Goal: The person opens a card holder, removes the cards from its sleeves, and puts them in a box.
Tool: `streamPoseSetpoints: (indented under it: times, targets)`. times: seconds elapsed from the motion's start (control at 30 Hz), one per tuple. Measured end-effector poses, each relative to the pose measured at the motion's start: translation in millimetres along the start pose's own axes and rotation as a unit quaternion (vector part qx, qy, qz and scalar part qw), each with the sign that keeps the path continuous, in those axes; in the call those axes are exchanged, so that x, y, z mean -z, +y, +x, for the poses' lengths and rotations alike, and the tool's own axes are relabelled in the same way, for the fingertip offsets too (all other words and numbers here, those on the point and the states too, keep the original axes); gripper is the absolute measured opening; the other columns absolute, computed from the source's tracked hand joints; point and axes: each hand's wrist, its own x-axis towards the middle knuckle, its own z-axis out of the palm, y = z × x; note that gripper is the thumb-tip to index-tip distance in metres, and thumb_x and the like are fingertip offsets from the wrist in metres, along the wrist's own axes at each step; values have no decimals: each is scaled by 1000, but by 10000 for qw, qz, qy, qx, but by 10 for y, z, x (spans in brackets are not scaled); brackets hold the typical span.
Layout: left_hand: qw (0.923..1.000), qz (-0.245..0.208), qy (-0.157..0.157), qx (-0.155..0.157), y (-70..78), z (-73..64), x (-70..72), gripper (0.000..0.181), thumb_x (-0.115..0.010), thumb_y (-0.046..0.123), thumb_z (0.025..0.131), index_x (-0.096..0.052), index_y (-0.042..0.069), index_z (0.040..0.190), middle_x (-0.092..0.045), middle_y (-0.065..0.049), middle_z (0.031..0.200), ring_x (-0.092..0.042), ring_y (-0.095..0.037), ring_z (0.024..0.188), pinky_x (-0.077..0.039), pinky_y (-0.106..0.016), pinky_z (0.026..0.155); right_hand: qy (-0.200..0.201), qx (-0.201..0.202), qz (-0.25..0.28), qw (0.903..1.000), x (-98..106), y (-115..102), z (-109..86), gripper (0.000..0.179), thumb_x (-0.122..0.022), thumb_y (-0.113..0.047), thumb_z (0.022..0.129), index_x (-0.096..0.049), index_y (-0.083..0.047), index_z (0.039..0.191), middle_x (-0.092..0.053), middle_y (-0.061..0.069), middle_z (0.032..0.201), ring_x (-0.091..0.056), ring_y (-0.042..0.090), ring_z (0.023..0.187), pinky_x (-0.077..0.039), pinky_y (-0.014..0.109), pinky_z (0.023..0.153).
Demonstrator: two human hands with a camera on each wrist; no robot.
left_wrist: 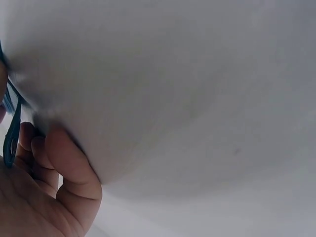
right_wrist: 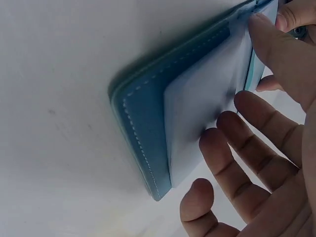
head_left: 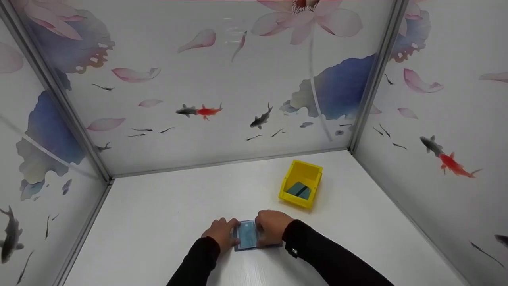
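A blue card holder (head_left: pixel 247 235) with white stitching lies spread on the white table, its clear plastic sleeves (right_wrist: pixel 197 108) lifted off the right cover (right_wrist: pixel 138 116). My left hand (head_left: pixel 220 233) grips its left side, thumb near the lower part and fingers at the top. In the left wrist view a teal strap loop (left_wrist: pixel 12 133) shows beside the curled fingers. With thumb and fingertips my right hand (head_left: pixel 274 226) pinches the sleeves near the middle; its little finger stands apart from them. The hands cover both side edges of the holder in the head view.
Beyond my right hand stands a yellow bin (head_left: pixel 294 201) with a grey-green item (head_left: pixel 297 189) crossed by a black band inside. White panels (head_left: pixel 222 139) printed with fish and petals enclose the table (head_left: pixel 158 214) at the back and both sides.
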Motion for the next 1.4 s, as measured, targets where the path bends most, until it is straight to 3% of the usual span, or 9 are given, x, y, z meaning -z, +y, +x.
streamPoseSetpoints:
  times: [0.17,0.27,0.7,0.93,1.17,1.3,1.4]
  targets:
    - [9997,230,81,-40,-62,38,-92,54,-88,35,100,-67,26,149,-66,-11,116,-59,-28,105,-59,-50,89,-52,221,264,9994,-66,87,84,49,-102,-39,86,-79,-22,126,-73,-8,123,-63,7,102,-60,31,103]
    - [9999,141,69,-63,-47,25,-55,54,-89,33,100,-67,23,148,-67,-12,118,-59,-29,106,-59,-51,90,-80,380,421,9984,-68,114,95,59,-103,-38,85,-77,-23,137,-74,-8,136,-64,4,112,-58,34,112]
    - [9999,-41,40,-110,28,-66,62,59,-91,30,98,-67,20,151,-67,-14,117,-60,-30,107,-60,-54,91,-141,177,907,9956,-82,141,78,67,-104,-39,84,-75,-24,143,-74,-9,136,-64,5,111,-58,35,111]
    - [9995,288,-45,-95,-67,47,-81,73,-84,35,104,-51,33,170,-64,-14,120,-54,-26,104,-59,-48,90,-83,161,925,9956,-89,149,67,70,-104,-40,83,-74,-25,145,-74,-7,139,-65,7,115,-58,38,113]
    - [9996,288,-57,-30,-87,97,-135,75,-86,37,103,-53,34,169,-63,-13,120,-54,-27,105,-59,-51,92,-120,55,1281,9917,-91,194,61,70,-104,-39,83,-73,-26,144,-73,-5,144,-64,9,114,-57,39,112]
    - [9996,282,-46,8,-189,205,-252,76,-87,39,101,-53,36,169,-63,-12,120,-54,-26,105,-59,-53,93,-123,76,1418,9898,-104,216,70,67,-103,-37,84,-72,-26,143,-74,-6,140,-64,9,109,-58,35,107]
    - [9996,264,-37,32,-205,221,-273,75,-87,38,100,-55,35,168,-62,-11,118,-52,-25,103,-59,-52,92,-133,50,1447,9894,-112,218,70,67,-102,-38,85,-72,-26,143,-73,-6,141,-64,9,111,-58,37,109]
